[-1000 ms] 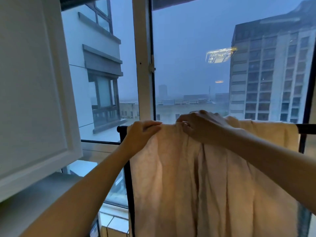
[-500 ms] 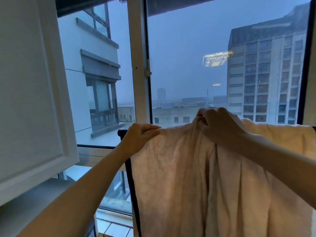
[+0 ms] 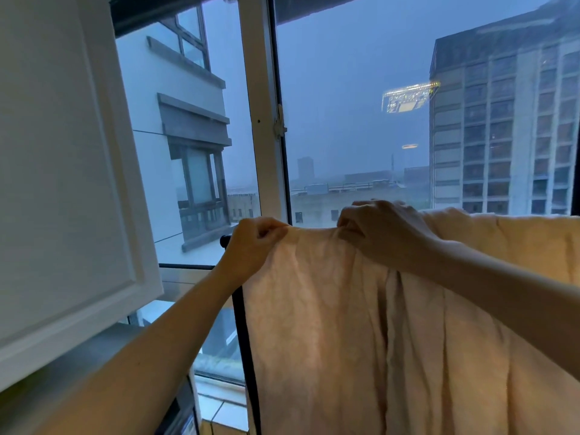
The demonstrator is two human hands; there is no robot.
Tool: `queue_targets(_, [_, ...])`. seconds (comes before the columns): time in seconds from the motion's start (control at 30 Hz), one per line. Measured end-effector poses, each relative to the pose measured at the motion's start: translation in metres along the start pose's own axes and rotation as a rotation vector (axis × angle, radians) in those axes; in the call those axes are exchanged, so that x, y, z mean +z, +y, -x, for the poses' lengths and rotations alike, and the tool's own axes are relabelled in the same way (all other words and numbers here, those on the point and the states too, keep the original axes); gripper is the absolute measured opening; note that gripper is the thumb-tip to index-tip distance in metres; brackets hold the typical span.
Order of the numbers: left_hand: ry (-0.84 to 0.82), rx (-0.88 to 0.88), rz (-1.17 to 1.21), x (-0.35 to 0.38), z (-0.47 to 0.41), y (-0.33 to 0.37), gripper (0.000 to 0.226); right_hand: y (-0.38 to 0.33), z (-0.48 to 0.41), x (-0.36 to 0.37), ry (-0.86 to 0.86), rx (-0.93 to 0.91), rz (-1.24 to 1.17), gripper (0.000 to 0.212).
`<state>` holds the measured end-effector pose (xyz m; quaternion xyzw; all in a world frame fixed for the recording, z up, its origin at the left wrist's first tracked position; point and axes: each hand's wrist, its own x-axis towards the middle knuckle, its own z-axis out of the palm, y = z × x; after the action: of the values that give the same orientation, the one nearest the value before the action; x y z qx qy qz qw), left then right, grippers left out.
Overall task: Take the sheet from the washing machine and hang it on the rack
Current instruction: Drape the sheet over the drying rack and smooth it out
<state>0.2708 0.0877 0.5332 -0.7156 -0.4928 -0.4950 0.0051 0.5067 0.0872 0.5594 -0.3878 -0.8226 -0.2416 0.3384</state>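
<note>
A pale cream sheet (image 3: 329, 324) hangs in long folds over the top bar of a black rack (image 3: 240, 309), in front of the window. My left hand (image 3: 254, 243) pinches the sheet's top edge near the rack's left end. My right hand (image 3: 383, 230) grips the same top edge a little further right, with the fabric stretched between both hands. Most of the top bar is hidden under the cloth; only its left tip and left upright show. The washing machine is not in view.
A white cabinet door (image 3: 62, 183) stands open on the left, close to my left arm. A large window with a white frame (image 3: 260, 120) is right behind the rack. A grey ledge (image 3: 78, 365) runs under the cabinet.
My right hand slid along the top edge, first to the right, then back toward my left hand. The left hand kept its grip at the left end. The view shifted slightly.
</note>
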Motion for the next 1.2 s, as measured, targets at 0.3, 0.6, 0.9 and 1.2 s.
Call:
queue_targets(0.3, [-0.036,0.083,-0.029,0.007,0.002,0.014,0.025,-0.008,0.009,-0.007,0.018,-0.083,-0.039,0.015])
queue_targets(0.6, [-0.137,0.281,0.006,0.027,0.0,0.047,0.018,-0.004,0.01,-0.022,-0.042,0.028,-0.068,0.021])
queue_targets(0.9, [-0.045,0.166,-0.027,0.032,-0.003,0.042,0.009,0.014,0.026,-0.042,-0.131,0.197,0.044,0.019])
queue_targets(1.2, [-0.036,0.19,0.035,0.039,-0.005,0.053,0.012,0.022,0.045,-0.055,-0.08,0.282,-0.069,0.02])
